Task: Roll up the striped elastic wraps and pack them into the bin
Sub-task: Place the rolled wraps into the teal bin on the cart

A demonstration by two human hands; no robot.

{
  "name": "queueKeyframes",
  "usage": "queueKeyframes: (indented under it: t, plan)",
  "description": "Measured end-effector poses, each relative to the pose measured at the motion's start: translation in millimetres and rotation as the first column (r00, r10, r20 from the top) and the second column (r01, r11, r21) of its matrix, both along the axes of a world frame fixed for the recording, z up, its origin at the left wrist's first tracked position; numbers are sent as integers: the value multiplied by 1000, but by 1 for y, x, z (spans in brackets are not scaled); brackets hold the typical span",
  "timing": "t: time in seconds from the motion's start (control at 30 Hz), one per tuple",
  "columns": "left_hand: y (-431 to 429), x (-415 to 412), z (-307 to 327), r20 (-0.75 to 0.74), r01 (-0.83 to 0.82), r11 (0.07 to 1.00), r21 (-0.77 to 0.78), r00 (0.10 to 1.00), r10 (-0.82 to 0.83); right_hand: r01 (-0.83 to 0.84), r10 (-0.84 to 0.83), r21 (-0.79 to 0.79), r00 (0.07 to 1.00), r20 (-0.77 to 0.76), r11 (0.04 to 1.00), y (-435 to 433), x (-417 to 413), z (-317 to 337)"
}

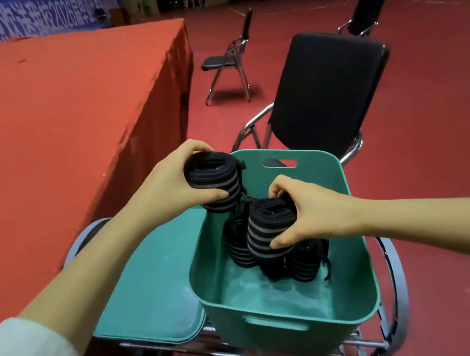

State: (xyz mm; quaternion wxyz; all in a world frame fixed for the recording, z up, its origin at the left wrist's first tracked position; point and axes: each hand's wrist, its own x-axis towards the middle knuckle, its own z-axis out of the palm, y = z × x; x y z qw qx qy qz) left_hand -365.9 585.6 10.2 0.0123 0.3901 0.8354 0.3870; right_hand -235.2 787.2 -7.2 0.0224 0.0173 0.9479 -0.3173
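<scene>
Two hands out front, forearms converging. The left hand (173, 188) curls round a rolled wrap (215, 182), held over the bin (284, 321) rim. The right hand (307, 212) pinches a second roll (269, 229), lower, inside the bin. Both are black with grey stripes, tightly wound. More rolls (305, 264) stand just below the right hand.

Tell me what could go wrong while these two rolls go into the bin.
The upper roll, in the left hand, hangs over the rim of the bin; dropped now, it might land on the lid. The lower roll, in the right hand, sits close above the standing rolls and could topple them. Either may loosen once released.
</scene>
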Motion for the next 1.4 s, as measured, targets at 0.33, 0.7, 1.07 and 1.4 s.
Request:
queueKeyframes:
  t: [0.33,0.7,1.07,1.4]
  plan:
    - [50,-31,-25,57,120,983,142,990,-129,-106,105,1,990,96,994,-17,0,-33]
    - [59,-49,-74,80,156,980,123,983,-167,-83,81,3,981,173,997,-48,-19,-82]
    - [58,-50,-75,59,174,979,109,982,-181,153,-152,-7,983,106,988,-59,-41,-123]
    - [59,-51,-77,52,170,981,97,983,-175,123,-120,-6,978,172,992,-52,-41,-132]
